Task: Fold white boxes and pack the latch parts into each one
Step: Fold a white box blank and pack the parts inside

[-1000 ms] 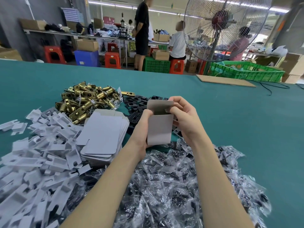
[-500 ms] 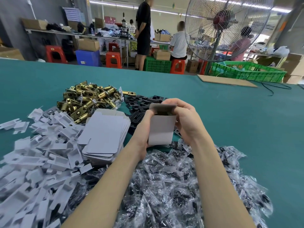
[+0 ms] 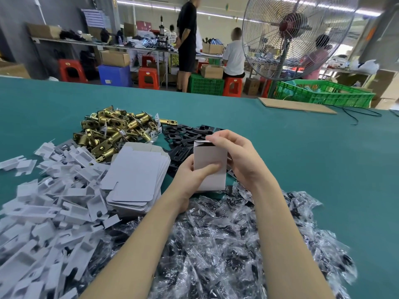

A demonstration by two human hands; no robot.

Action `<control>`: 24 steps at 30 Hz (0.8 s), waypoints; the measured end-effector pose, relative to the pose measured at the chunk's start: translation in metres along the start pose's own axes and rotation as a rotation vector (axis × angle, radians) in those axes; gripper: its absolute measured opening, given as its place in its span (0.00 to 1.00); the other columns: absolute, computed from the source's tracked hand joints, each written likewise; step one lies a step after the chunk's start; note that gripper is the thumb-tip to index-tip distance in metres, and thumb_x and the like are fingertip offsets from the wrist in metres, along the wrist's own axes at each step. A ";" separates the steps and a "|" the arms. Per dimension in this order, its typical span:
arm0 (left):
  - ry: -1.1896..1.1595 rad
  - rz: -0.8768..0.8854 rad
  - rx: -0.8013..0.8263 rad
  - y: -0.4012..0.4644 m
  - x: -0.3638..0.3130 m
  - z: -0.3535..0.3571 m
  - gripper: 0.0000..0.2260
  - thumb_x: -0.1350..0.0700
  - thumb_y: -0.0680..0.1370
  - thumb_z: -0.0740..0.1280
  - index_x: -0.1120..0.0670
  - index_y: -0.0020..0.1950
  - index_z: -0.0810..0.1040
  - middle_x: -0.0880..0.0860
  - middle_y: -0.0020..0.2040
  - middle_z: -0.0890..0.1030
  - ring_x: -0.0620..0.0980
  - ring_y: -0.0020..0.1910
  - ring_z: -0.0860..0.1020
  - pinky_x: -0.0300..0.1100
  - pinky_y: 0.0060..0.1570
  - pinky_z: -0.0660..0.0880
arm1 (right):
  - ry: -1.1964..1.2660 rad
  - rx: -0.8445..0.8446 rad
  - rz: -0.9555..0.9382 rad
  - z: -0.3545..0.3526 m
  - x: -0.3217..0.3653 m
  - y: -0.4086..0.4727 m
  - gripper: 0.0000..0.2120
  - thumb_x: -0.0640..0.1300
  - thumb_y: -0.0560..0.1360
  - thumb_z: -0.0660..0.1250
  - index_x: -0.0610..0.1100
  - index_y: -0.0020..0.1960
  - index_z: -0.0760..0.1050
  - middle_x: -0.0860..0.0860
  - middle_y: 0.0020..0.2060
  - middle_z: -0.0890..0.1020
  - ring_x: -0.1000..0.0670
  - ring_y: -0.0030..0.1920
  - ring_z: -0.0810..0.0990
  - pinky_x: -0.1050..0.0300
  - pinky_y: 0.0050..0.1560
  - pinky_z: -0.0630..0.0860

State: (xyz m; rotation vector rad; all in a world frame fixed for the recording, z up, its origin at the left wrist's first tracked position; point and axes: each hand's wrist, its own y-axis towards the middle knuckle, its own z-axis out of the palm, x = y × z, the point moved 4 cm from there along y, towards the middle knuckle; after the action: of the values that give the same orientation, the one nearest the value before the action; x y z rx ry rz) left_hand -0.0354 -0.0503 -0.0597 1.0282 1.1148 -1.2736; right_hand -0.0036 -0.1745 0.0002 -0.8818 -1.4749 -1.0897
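I hold a small white box upright above the green table. My left hand grips its lower left side, thumb across the front. My right hand holds the right side, with its fingertips curled over the box's top end. A stack of flat white box blanks lies just left of my hands. Brass latch bodies are heaped behind it. Black plates lie behind the box. Clear bags of small black parts are piled under my forearms.
White folded card inserts cover the table's left side. A cardboard sheet and a green crate sit at the far right edge, beside a large standing fan. People work at benches beyond the table.
The top flap, raised a second ago, has been folded down onto the box's top end by my right fingers. My left thumb has moved onto the front face.
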 end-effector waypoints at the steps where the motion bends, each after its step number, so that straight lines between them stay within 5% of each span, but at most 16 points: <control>1: -0.004 0.000 0.005 0.000 0.000 0.000 0.16 0.55 0.75 0.77 0.50 0.61 0.80 0.54 0.53 0.85 0.52 0.50 0.83 0.48 0.48 0.82 | -0.003 0.016 -0.003 -0.001 0.000 -0.001 0.03 0.45 0.78 0.73 0.50 0.45 0.83 0.53 0.44 0.84 0.54 0.42 0.80 0.65 0.37 0.75; 5: 0.004 -0.001 0.012 0.001 0.002 0.000 0.14 0.52 0.74 0.77 0.49 0.58 0.81 0.53 0.52 0.86 0.51 0.49 0.84 0.48 0.49 0.82 | -0.123 0.018 -0.069 -0.009 0.003 -0.003 0.07 0.45 0.79 0.72 0.53 0.55 0.86 0.57 0.50 0.87 0.59 0.46 0.82 0.65 0.42 0.77; 14: 0.076 0.014 0.088 -0.003 0.002 0.004 0.13 0.49 0.74 0.77 0.48 0.56 0.82 0.49 0.48 0.87 0.46 0.46 0.84 0.39 0.43 0.80 | -0.339 0.038 -0.100 -0.025 0.008 -0.005 0.08 0.49 0.77 0.75 0.53 0.56 0.86 0.58 0.51 0.87 0.54 0.52 0.85 0.54 0.50 0.83; 20: 0.082 0.023 0.092 -0.004 0.000 0.005 0.14 0.48 0.74 0.77 0.49 0.57 0.82 0.49 0.48 0.87 0.44 0.44 0.83 0.34 0.39 0.77 | -0.337 0.031 -0.111 -0.023 0.006 -0.005 0.07 0.49 0.78 0.74 0.54 0.55 0.87 0.58 0.51 0.87 0.54 0.50 0.85 0.56 0.47 0.81; 24: 0.093 0.027 0.106 -0.006 -0.001 0.006 0.17 0.45 0.71 0.78 0.48 0.57 0.82 0.48 0.50 0.87 0.43 0.45 0.84 0.34 0.40 0.77 | -0.343 -0.026 -0.178 -0.021 0.007 -0.006 0.08 0.46 0.79 0.72 0.53 0.56 0.86 0.54 0.49 0.88 0.40 0.50 0.85 0.38 0.50 0.83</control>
State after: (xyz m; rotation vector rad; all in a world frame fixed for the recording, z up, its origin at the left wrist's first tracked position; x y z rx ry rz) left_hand -0.0408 -0.0564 -0.0578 1.1880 1.1093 -1.2856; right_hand -0.0035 -0.1969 0.0069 -1.0073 -1.8551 -1.1281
